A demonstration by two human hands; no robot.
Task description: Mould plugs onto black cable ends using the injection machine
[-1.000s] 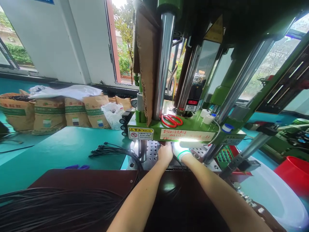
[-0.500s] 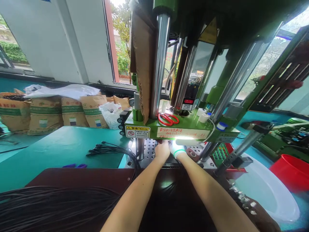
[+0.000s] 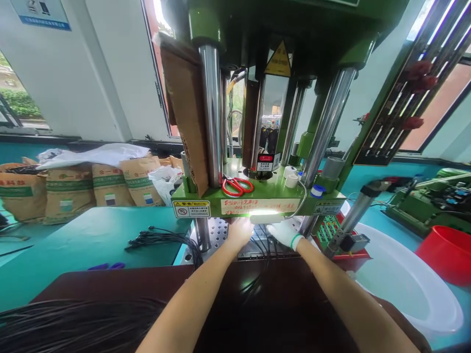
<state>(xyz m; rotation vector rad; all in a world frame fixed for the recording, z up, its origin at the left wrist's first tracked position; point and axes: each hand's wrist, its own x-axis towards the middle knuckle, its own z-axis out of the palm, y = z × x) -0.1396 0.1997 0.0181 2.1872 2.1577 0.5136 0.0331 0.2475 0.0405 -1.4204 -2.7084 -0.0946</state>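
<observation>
My left hand (image 3: 240, 232), bare, reaches under the front edge of the green press (image 3: 272, 196). Its fingers are hidden beyond the knuckles, so I cannot see what they hold. My right hand (image 3: 286, 232) wears a white glove with a green cuff band. Its fingers stretch leftward under the light bar, beside several black cables (image 3: 264, 247) that run out of the press bed toward me. Both hands are over the metal press bed (image 3: 215, 235). A lit lamp (image 3: 265, 218) hangs just above and between them.
Red-handled scissors (image 3: 238, 186) lie on the press ledge. A cable bundle (image 3: 158, 239) rests on the green table at left, and more cables (image 3: 73, 323) lie at front left. At right stand a control panel (image 3: 328, 230), a white tub (image 3: 401, 279) and a red bucket (image 3: 447, 255).
The view has swung right, so the press sits further left. My right hand has moved right, away from my left hand, uncovering the black cables between them.
</observation>
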